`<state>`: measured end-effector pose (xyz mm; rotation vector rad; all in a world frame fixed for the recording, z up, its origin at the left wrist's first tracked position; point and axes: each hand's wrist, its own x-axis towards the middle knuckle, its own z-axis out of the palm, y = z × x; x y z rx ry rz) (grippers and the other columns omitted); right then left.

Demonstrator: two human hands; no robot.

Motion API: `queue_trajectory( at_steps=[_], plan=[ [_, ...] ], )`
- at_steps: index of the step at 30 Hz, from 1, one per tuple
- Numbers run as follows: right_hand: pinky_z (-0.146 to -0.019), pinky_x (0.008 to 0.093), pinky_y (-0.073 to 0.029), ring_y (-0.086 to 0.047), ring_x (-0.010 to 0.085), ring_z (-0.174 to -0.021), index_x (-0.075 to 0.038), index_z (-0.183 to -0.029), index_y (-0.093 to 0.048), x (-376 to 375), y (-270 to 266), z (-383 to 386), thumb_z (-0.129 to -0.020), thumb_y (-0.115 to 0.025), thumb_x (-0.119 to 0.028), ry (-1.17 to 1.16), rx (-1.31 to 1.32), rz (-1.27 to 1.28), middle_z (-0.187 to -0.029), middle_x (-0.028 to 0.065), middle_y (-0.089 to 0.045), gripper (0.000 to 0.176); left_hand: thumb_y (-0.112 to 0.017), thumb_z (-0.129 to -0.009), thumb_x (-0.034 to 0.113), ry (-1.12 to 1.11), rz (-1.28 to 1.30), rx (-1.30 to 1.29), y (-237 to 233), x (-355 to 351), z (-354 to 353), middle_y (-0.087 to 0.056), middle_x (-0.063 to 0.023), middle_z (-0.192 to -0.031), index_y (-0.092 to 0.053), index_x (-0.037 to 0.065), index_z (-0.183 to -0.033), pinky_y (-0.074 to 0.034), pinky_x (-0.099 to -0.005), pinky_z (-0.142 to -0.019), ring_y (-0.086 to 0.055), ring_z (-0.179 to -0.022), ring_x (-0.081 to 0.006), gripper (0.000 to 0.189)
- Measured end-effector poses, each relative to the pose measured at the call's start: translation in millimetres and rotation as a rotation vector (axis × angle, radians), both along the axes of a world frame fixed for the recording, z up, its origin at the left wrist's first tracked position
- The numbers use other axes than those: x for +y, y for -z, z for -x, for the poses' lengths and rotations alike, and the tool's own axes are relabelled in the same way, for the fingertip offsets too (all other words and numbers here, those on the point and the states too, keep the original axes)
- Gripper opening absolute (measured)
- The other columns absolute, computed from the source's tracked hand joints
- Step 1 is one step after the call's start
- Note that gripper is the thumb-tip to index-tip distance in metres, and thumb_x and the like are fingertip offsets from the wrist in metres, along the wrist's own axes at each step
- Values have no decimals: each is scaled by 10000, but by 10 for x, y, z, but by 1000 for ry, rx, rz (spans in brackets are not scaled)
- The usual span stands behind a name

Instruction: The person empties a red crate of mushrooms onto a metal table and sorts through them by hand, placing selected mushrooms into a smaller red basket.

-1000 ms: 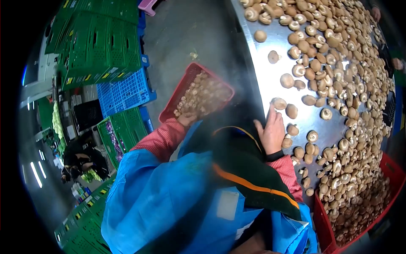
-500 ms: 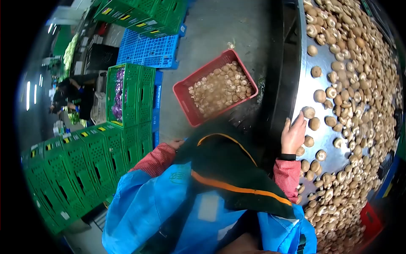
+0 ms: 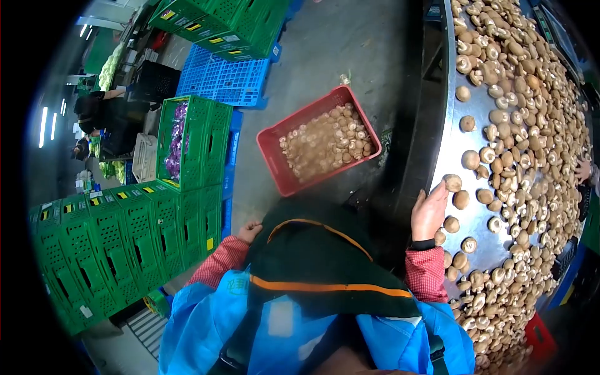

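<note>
My right hand (image 3: 430,214) rests at the near edge of the metal table (image 3: 470,222), its fingertips beside a brown mushroom (image 3: 452,182). Its fingers are stretched out, the thumb apart from them. Many more mushrooms (image 3: 519,131) cover the table's far side. My left hand (image 3: 250,232) hangs low by the dark apron (image 3: 312,262), with its fingers curled; whether anything is inside is too small to tell.
On the floor ahead is a red crate (image 3: 275,159) of mushrooms. Green crates (image 3: 131,244) line the left, one with purple produce (image 3: 177,144), near a blue pallet (image 3: 219,75). A co-worker's hand (image 3: 584,170) reaches in at the far right; another person (image 3: 119,119) bends at the left.
My right hand has shifted slightly left and down in the view, and my left hand shows more fully. A co-worker's hand has appeared at the table's far side.
</note>
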<state>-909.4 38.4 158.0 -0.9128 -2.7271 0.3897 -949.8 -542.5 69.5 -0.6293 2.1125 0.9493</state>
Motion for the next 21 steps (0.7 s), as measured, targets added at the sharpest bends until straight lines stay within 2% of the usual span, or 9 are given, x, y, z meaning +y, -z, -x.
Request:
queue_trajectory(
  at_steps=[3, 6, 7, 10, 16, 17, 20, 21],
  plan=[
    [-858, 477, -499, -587, 448, -983, 111, -1276, -476, 2, 19, -30, -871, -671, -117, 2, 22, 8, -1084, 307, -587, 504, -723, -900, 204, -42, -52, 25, -53, 43, 67, -706, -107, -1063, -657, -7, -1204, -511, -324, -917, -652, -998, -190, 376],
    [-857, 483, -496, -588, 447, -973, 107, -1271, -483, 0, 35, -28, -869, -670, -124, 19, 16, 17, -1063, 307, -593, 500, -720, -903, 193, 50, 5, 43, -145, 286, 241, -699, -103, -1066, -642, -10, -1224, -516, -314, -899, -649, -988, -183, 388],
    [-845, 480, -496, -588, 442, -962, 98, -1210, -509, -4, 26, -22, -864, -669, -125, 26, 47, 13, -1048, 309, -594, 442, -719, -904, 190, 46, -13, 34, -173, 355, 265, -697, -106, -1070, -634, -4, -1239, -517, -310, -893, -649, -987, -183, 396],
    [-888, 450, -511, -599, 445, -1038, 95, -1329, -430, -2, 64, -55, -852, -680, -62, 7, -3, 47, -1159, 301, -576, 561, -717, -907, 184, 52, -52, 27, -226, 477, 340, -690, -115, -1080, -608, 14, -1278, -519, -305, -879, -649, -986, -184, 423],
    [-876, 458, -512, -598, 444, -1029, 92, -1318, -435, 4, 112, -63, -835, -687, -45, 27, 3, 63, -1141, 294, -580, 562, -712, -916, 193, 11, -79, 13, -305, 479, 224, -687, -146, -1117, -595, 29, -1284, -526, -317, -866, -651, -991, -194, 420],
    [-879, 459, -512, -598, 445, -1033, 91, -1314, -437, 14, 145, -72, -834, -688, -42, 23, 11, 48, -1144, 295, -580, 558, -709, -920, 206, 63, -62, 30, -332, 497, 201, -695, -139, -1116, -610, 33, -1279, -523, -327, -876, -656, -982, -205, 410],
    [-890, 460, -513, -599, 445, -1046, 88, -1306, -441, 9, 136, -62, -831, -688, -37, 31, 39, 56, -1156, 294, -580, 550, -712, -920, 221, 149, -52, 95, 186, 82, 82, -704, -124, -1105, -632, 36, -1266, -517, -336, -899, -660, -992, -211, 400],
    [-893, 459, -512, -599, 446, -1050, 87, -1306, -441, -4, 113, -63, -830, -689, -37, 40, 25, 71, -1160, 292, -580, 551, -718, -916, 239, 179, -75, 100, 227, 53, 94, -709, -114, -1099, -652, 38, -1248, -508, -336, -918, -659, -1003, -205, 395]
  ],
)
